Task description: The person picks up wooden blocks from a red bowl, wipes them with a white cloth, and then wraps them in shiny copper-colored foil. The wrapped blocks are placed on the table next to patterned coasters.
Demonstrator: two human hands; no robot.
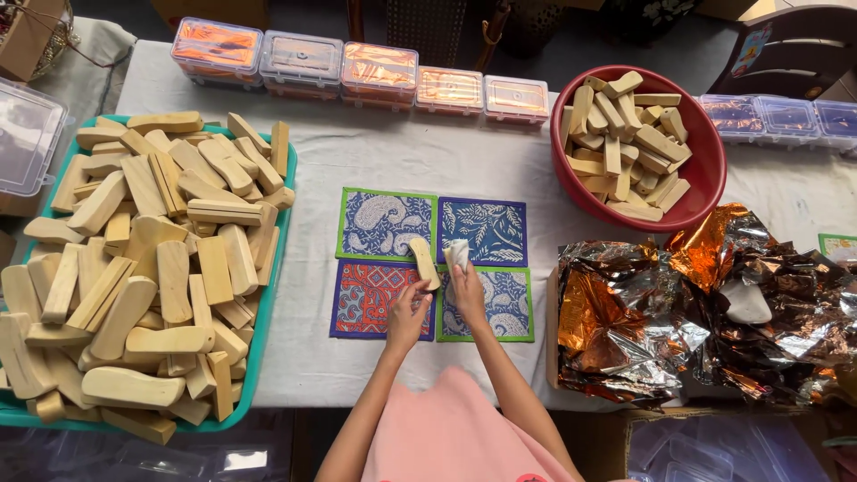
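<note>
Far left: teal plastic tray [268, 295] heaped with pale wooden blocks [152, 259], sitting on the white-clothed tabletop [312, 161]. Along the back edge, a row of clear plastic boxes with orange contents [357, 71].

Centre: four patterned fabric mats [435, 264] in a two-by-two square, green-, blue-, purple- and green-bordered. My left hand [408, 312] is over the red-patterned mat, fingers closed on a single pale wooden block [424, 261], held tilted, upper end over the mats' meeting point. My right hand [467, 290] is just beside it, pinching a small white cloth wad [456, 253] that touches or nearly touches the block; can't tell which.

Right: red round plastic bowl [714, 170] full of more wooden blocks [625, 143]. In front of it, crumpled silver-and-orange foil sheets [678, 312] with a white rounded piece [745, 303] lying in them. More clear lidded boxes [786, 116] at back right.
</note>
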